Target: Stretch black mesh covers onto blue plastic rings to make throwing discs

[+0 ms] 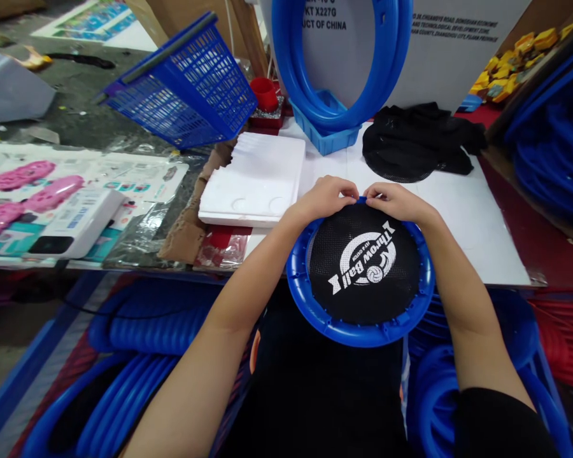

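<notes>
A round blue ring (360, 336) with black netting (353, 248) inside leans at the table's front edge, close to my body. White lettering reading "Throw Ball" is printed on the net. My left hand (332, 196) pinches the net's edge at the ring's far side, its fingers bent together. Right beside it, my right hand (389, 198) pinches the same far edge, thumb and fingers closed. The two sets of fingertips are a small gap apart. Beyond them lies a pile of black netting (420, 140) on the white board (482, 235).
Blue rings (286, 70) stand in a light blue basket (332, 141) at the back. White foam (258, 178) lies left of my hands, a blue crate (186, 89) behind it. A white device (79, 222) sits further left. More blue rings (554, 140) are at right and below.
</notes>
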`<move>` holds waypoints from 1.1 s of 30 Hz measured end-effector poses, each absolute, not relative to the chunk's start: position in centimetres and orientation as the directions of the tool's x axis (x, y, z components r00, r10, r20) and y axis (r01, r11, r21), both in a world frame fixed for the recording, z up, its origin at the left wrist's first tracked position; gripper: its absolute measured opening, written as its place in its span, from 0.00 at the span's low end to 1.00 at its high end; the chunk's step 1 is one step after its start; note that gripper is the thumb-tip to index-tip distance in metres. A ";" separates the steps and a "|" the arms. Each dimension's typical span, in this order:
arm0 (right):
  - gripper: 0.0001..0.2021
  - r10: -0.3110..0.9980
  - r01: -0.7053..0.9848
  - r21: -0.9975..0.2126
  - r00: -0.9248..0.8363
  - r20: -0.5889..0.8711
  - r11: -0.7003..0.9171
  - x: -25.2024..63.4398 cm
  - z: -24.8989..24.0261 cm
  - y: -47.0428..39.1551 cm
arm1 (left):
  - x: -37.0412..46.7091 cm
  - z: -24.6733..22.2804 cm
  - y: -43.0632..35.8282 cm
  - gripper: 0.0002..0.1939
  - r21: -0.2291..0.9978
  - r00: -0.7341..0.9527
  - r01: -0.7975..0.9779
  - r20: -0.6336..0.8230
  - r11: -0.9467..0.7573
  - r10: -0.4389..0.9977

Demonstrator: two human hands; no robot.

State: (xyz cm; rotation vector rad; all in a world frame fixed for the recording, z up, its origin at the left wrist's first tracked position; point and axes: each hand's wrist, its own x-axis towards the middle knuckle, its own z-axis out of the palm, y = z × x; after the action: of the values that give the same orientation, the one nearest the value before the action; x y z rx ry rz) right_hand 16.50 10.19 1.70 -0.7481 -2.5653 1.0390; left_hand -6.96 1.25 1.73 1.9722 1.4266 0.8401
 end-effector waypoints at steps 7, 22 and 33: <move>0.11 0.538 0.365 -0.667 -0.841 0.063 0.649 16.6 1.7 10.4 | -6.7 1.7 1.3 0.10 0.631 0.285 0.710 0.148 -0.312 0.947; 0.12 0.546 0.387 -0.679 -0.837 0.024 0.624 17.0 2.1 10.7 | -6.2 1.9 0.6 0.07 0.583 0.473 0.628 0.241 -0.516 0.847; 0.17 0.582 0.477 -0.684 -0.808 -0.093 0.552 21.0 3.1 13.1 | -7.2 2.6 0.7 0.07 0.572 0.335 0.681 0.313 -0.458 0.889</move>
State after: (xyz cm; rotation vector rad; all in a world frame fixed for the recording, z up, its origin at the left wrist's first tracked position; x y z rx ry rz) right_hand 20.97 13.14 3.06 -0.9055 -2.6389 1.0962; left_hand -7.20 0.69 2.58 2.2661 1.3942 0.8575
